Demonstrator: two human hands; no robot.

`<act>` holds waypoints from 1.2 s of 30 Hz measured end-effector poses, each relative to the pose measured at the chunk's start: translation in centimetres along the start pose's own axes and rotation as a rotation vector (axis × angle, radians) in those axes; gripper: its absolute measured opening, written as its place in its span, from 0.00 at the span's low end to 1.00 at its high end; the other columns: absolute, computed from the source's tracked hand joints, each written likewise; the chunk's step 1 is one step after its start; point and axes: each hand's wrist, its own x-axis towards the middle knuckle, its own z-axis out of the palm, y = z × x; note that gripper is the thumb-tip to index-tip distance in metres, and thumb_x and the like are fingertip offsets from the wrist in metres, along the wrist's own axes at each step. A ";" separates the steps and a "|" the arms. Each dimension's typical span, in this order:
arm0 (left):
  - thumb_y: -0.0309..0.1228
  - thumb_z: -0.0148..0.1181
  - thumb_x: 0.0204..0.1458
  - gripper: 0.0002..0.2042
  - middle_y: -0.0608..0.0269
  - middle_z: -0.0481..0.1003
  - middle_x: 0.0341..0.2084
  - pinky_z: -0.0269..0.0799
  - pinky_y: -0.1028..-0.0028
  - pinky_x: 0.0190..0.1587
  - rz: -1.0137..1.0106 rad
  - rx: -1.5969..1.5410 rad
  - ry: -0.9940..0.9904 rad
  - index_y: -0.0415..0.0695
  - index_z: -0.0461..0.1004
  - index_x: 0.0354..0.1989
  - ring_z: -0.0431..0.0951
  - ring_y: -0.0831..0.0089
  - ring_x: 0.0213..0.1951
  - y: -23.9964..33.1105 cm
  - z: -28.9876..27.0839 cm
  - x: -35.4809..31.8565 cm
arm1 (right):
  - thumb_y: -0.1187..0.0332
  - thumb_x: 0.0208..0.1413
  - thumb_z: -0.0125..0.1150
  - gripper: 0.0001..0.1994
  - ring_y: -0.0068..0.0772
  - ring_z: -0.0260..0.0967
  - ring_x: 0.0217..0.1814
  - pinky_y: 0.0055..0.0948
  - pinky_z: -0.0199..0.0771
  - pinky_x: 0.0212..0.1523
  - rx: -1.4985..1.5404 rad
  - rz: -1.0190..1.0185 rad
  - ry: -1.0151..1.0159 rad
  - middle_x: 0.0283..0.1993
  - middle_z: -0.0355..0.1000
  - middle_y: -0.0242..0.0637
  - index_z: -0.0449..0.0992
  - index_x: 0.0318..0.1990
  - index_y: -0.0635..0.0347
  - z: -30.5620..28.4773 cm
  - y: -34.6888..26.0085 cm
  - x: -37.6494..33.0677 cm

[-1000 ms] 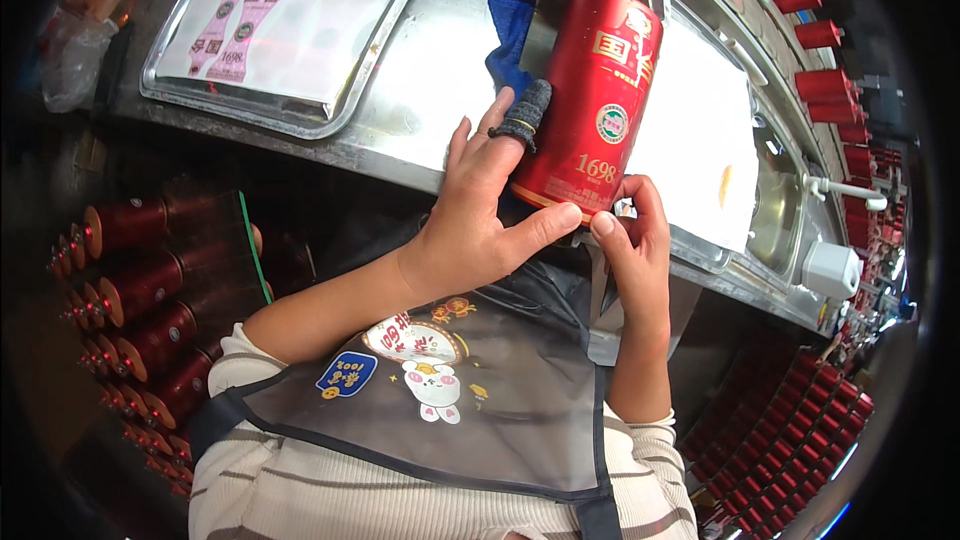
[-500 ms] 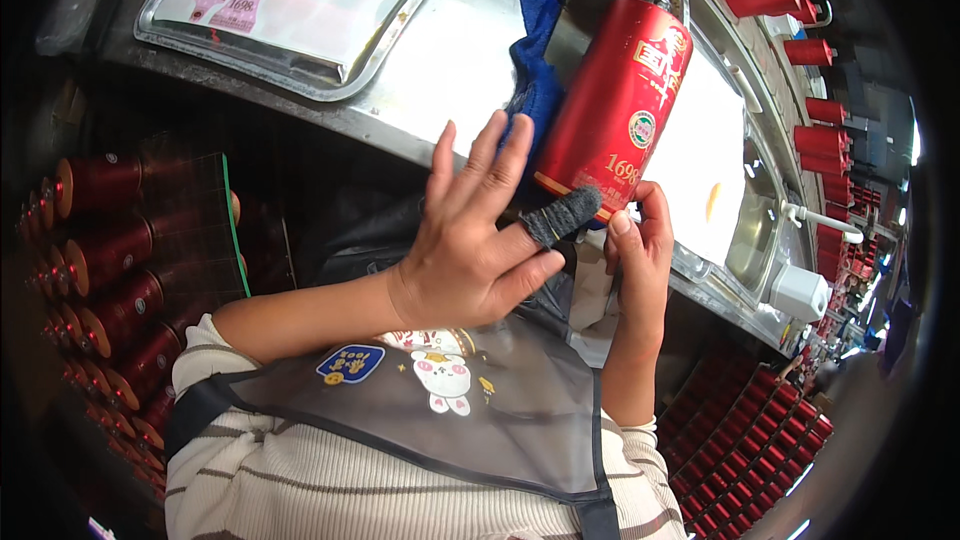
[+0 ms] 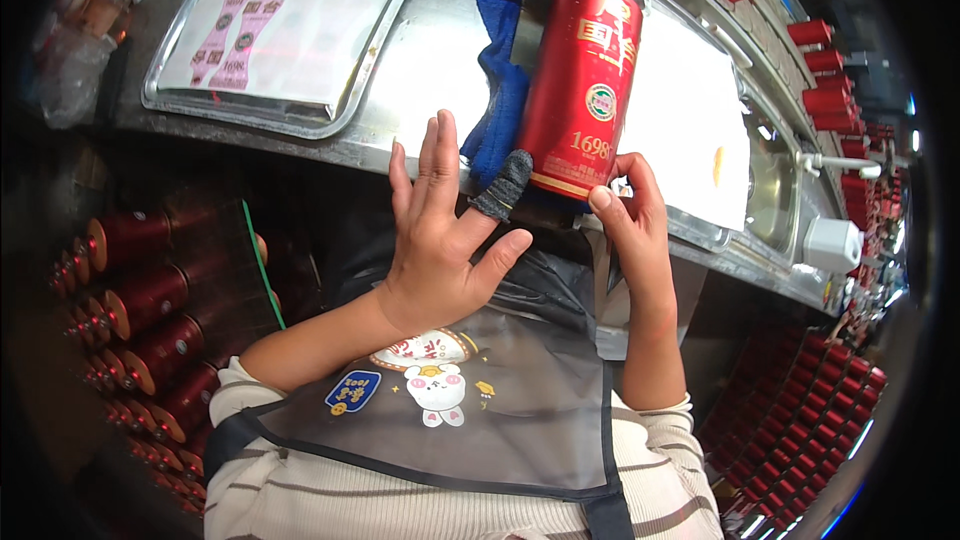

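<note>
A red bottle [image 3: 575,85] with gold and white print lies tilted on the metal worktop, its base toward me and its dark neck away. My right hand [image 3: 640,230] pinches the lower right edge of the base between thumb and fingers. Fingers spread, my left hand [image 3: 432,255] hovers left of the base and holds nothing. A dark grey knitted finger sleeve [image 3: 505,188] covers its index finger; that tip is beside the base's left edge, and I cannot tell if they touch. A crumpled blue cloth [image 3: 500,80] lies along and partly under the bottle.
A metal tray [image 3: 335,118] at the far left holds a sheet with pink labels [image 3: 237,40]. Right of the bottle lie a white sheet [image 3: 690,130] and a metal basin [image 3: 775,180]. Crated red bottles [image 3: 150,290] stand low left, more [image 3: 800,420] low right.
My left hand has drawn back left, its sleeved finger leaving the bottle's printed front. The right hand keeps its pinch on the base. The whole view has shifted slightly.
</note>
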 end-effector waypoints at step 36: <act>0.29 0.76 0.44 0.23 0.37 0.66 0.66 0.50 0.38 0.68 0.219 0.042 -0.048 0.37 0.81 0.50 0.70 0.45 0.65 -1.1 -0.3 1.9 | 0.67 0.56 0.66 0.08 0.06 0.54 0.21 0.14 0.50 0.20 0.084 0.083 -0.211 0.28 0.62 0.20 0.71 0.32 0.58 -3.9 -0.3 0.3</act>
